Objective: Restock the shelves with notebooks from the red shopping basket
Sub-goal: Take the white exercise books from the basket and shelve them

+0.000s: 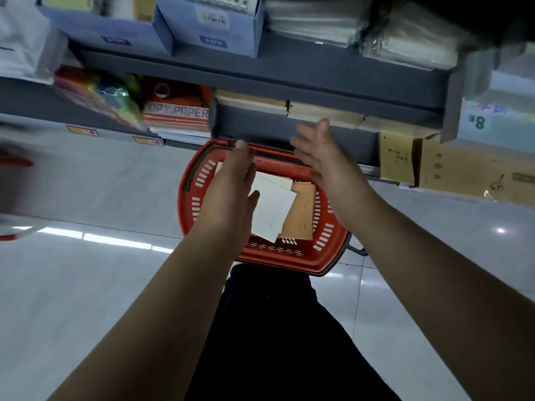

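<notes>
you are standing on a pale, glossy tiled floor (86,183) in a stationery aisle, facing grey shelves (289,76) that are carrying boxes, wrapped packs and a ream marked copy paper (176,112). the red shopping basket (330,256) is sitting on the floor directly beneath your hands, pushed up against the foot of the shelving. inside it, loose notebooks (273,209) are lying flat and overlapping, a white cover on top and tan ones showing to the side nearer your right hand.

your left hand (231,186) is hanging over the near-left part of the basket with straight fingers and nothing in it. your right hand (321,157) is reaching further forward, fingers spread and empty, its tips just at the lip of the lower shelf (289,127), where stacked brown and cream stock (321,114) is already lying. whether those fingertips are touching the shelf edge is blurred and hard to tell.

by the look of it you are between a placement and the next pickup: both hands are free while notebooks are waiting below. the next move is calling for you to lower both hands into the basket, gather the top notebook or a small squared stack by its edges, and lift it clear of the rim before sliding it flat onto the stock beyond your right hand. the overlapping covers may be slipping as you grip.
</notes>
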### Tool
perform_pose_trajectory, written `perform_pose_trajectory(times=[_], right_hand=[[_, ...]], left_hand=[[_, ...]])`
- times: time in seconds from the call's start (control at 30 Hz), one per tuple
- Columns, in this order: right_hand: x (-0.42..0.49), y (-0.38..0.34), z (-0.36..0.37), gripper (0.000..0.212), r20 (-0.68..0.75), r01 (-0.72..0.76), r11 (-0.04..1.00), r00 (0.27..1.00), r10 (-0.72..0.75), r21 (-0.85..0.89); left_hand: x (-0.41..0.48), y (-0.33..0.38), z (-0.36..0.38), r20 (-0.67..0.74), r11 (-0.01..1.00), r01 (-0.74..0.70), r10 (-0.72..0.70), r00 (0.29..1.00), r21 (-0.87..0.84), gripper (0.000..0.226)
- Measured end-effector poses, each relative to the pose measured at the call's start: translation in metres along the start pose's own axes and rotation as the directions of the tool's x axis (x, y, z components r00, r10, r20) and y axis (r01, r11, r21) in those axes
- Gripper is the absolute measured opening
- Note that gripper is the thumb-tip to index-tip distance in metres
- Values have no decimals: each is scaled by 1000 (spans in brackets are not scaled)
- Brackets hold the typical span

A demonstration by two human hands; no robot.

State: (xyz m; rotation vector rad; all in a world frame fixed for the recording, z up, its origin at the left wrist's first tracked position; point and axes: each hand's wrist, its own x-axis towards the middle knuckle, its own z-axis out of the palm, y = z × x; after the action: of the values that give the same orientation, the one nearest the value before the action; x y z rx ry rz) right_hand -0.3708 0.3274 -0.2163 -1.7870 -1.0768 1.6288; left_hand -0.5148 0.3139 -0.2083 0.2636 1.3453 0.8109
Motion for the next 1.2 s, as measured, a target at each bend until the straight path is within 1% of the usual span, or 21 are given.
perform_pose_trajectory(times=[0.07, 0.17, 0.2, 0.33, 0.47, 0.53, 0.63, 0.67, 0.7, 0.8, 0.87, 0.93, 0.97, 1.03, 1.07, 1.13, 1.2], right_hand=[[12, 13, 2, 66, 27, -18, 999, 999, 19, -27], [31, 36, 7, 79, 49, -34, 998, 998, 37, -54], [38, 43, 9, 80, 55, -34, 998, 998, 37, -61], [67, 69, 18, 78, 72, -63, 992, 995, 72, -112], [94, 93, 28, 91, 111, -77, 980, 989, 98, -183], [109, 107, 32, 94, 117, -89, 974, 986, 116, -211], [130, 128, 36, 80, 123, -87, 967, 985, 119, -239], [137, 136, 38, 78, 130, -93, 964, 983, 128, -249], [143, 141, 40, 82, 138, -97, 960, 981, 137, -264], [162, 161, 47, 105, 157, -110, 942, 973, 166, -318], [173, 174, 51, 107, 163, -123, 931, 969, 188, -344], [180, 186, 54, 101, 164, -131, 923, 966, 202, -361], [182, 191, 55, 92, 166, -131, 919, 965, 205, -372], [187, 202, 57, 67, 171, -128, 915, 963, 206, -382], [191, 209, 57, 58, 178, -128, 911, 961, 211, -392], [197, 219, 58, 52, 190, -128, 889, 954, 232, -439], [204, 227, 63, 48, 205, -116, 866, 948, 243, -487]], left_hand=[[13, -13, -5, -44, 999, 24, -25, 999, -32, 50], [32, -28, -12, -93, 997, 58, -63, 994, -60, 53], [40, -33, -15, -99, 996, 67, -73, 992, -65, 56], [69, -52, -25, -121, 984, 128, -142, 982, -123, 61], [94, -71, -32, -180, 970, 147, -182, 967, -193, 61], [109, -82, -35, -197, 962, 170, -213, 957, -216, 61], [127, -98, -40, -228, 946, 199, -260, 938, -257, 61], [134, -104, -42, -232, 938, 213, -279, 932, -272, 62], [139, -109, -44, -238, 931, 222, -294, 925, -288, 63], [156, -127, -53, -263, 906, 246, -345, 901, -344, 66], [163, -137, -58, -287, 886, 263, -385, 877, -383, 68], [170, -146, -63, -297, 874, 283, -413, 861, -394, 68], [171, -150, -65, -311, 872, 293, -426, 850, -392, 67], [176, -160, -72, -343, 861, 313, -458, 820, -401, 63], [178, -164, -75, -343, 856, 328, -471, 813, -399, 61], [182, -173, -77, -338, 835, 366, -512, 790, -411, 65], [186, -182, -80, -369, 797, 396, -575, 731, -457, 66]])
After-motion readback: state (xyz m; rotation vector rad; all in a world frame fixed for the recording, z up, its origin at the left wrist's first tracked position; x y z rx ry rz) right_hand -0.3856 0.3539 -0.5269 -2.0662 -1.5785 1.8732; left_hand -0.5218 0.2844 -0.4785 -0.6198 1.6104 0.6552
